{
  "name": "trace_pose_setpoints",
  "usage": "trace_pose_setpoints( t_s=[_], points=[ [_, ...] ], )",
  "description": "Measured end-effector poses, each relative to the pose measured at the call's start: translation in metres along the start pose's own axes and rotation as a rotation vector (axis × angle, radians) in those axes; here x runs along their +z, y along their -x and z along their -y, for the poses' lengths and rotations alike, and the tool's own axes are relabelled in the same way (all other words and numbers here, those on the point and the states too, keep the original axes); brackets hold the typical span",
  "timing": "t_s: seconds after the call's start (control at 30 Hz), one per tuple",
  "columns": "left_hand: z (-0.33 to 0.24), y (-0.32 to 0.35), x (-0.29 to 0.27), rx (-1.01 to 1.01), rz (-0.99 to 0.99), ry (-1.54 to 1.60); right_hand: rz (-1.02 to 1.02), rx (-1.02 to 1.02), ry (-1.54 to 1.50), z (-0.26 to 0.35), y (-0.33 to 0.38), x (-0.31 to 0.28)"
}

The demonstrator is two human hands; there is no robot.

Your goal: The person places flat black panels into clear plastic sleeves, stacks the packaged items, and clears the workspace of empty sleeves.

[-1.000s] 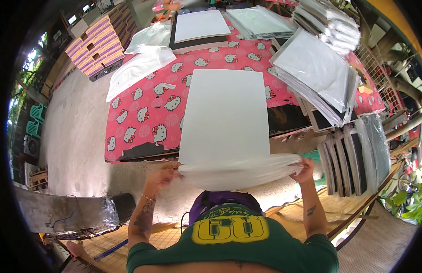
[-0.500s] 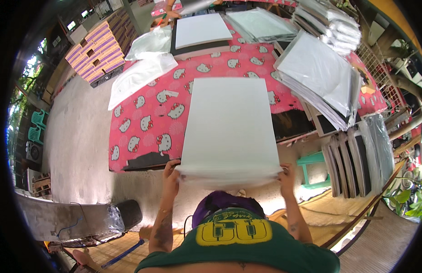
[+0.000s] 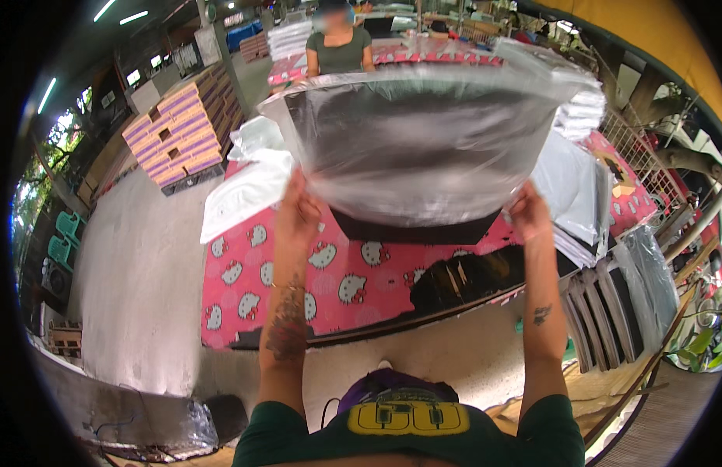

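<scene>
A black flat panel (image 3: pixel 411 229) is raised and tilted above the pink cartoon-print tablecloth (image 3: pixel 330 288). Clear plastic sleeve (image 3: pixel 423 148) covers most of it, blurred by motion, and the panel's black lower edge sticks out below. My left hand (image 3: pixel 300 212) is closed on the sleeve's near left corner. At the near right corner my right hand (image 3: pixel 528 214) is closed on the plastic too. Both arms reach forward, and the fingertips are partly hidden by blur. Whether the fingers also touch the panel cannot be seen.
White plastic sheets (image 3: pixel 248 194) lie at the table's left. On the right are a stack of plastic-wrapped panels (image 3: pixel 575 187) and several more panels standing upright (image 3: pixel 610 311). Stacked cartons (image 3: pixel 178 128) rise at the far left. Another person (image 3: pixel 339 50) is across the table.
The white-faced panel near my body is out of sight; a plastic-covered black panel surface now shows, lifted forward over the table. Both hands moved forward and up. The other person's upper body came into view.
</scene>
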State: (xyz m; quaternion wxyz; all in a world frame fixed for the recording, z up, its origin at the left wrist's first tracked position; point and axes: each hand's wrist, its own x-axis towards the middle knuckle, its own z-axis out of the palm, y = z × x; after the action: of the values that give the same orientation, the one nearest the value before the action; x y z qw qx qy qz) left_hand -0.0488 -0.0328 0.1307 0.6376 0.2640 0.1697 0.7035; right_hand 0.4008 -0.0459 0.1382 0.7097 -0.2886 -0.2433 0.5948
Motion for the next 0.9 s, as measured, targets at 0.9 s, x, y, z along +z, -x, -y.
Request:
trace_pose_setpoints(
  t_s=[0.9],
  points=[
    [0.151, -0.001, -0.065, -0.091, 0.156, -0.908, -0.21, -0.267, 0.591, -0.115, 0.022, -0.165]
  ],
)
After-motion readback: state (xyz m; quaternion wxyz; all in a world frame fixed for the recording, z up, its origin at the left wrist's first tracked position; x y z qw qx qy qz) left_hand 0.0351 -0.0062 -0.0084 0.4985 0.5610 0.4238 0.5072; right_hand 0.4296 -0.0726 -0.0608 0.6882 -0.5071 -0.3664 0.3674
